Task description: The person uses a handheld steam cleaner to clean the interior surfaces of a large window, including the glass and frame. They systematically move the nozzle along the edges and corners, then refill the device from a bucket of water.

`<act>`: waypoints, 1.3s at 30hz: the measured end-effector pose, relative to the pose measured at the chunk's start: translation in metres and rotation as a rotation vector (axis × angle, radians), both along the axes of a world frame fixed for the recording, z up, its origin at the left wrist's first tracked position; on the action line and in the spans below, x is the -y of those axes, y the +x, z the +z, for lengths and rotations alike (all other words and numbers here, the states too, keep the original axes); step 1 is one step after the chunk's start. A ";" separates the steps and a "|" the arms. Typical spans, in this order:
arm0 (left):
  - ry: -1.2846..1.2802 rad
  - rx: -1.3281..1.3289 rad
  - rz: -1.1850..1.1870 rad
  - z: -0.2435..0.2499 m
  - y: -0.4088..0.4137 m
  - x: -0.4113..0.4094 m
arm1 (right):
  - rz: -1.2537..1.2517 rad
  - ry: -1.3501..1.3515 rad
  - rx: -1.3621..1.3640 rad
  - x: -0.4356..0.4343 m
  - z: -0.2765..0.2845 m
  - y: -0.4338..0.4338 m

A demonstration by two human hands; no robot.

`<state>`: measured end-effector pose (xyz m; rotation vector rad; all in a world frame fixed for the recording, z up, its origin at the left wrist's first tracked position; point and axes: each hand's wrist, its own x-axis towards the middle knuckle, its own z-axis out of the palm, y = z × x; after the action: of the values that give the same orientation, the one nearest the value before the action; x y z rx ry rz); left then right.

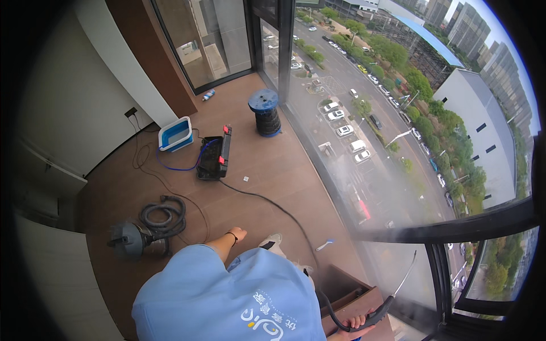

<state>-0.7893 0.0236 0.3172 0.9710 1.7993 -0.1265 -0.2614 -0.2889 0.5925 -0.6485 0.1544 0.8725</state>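
My right hand (357,326) grips the black handle of a steam gun (379,313) at the lower right. Its thin, bent metal nozzle (406,275) points up beside the window frame, with white vapour around it. A black hose (294,213) runs from the handle across the floor to a black case with red latches (213,157). My left hand (238,233), with a dark band at the wrist, hangs above the wooden floor with curled fingers. I see nothing in it. Below the right arm is a brown open-topped wooden unit (354,294).
A canister vacuum cleaner (132,241) and coiled hose lie left. Farther off stand a blue-and-white tub (175,134), a blue-topped collapsible stool (264,113) and a bottle (208,94). A small brush (325,244) lies near the tall window (337,179). Cords cross the floor.
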 end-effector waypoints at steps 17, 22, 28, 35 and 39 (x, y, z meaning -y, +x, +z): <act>-0.093 0.186 0.075 0.022 -0.017 -0.068 | -0.177 -0.102 -0.006 -0.048 0.014 -0.049; -0.192 0.119 0.028 0.003 -0.030 -0.051 | -0.221 -0.004 0.031 -0.041 0.021 -0.037; -0.139 0.180 0.022 0.010 -0.010 -0.066 | -0.154 0.139 -0.032 -0.038 0.004 -0.018; -0.077 0.231 0.010 0.031 0.015 -0.091 | -0.144 0.169 -0.051 -0.047 -0.001 -0.012; -0.100 0.207 -0.013 0.031 0.011 -0.090 | -0.156 0.139 -0.095 -0.051 0.007 -0.014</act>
<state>-0.7785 0.1134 0.3482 0.8915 1.5820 -0.1190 -0.2757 -0.2378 0.5994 -0.4596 0.2249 0.7566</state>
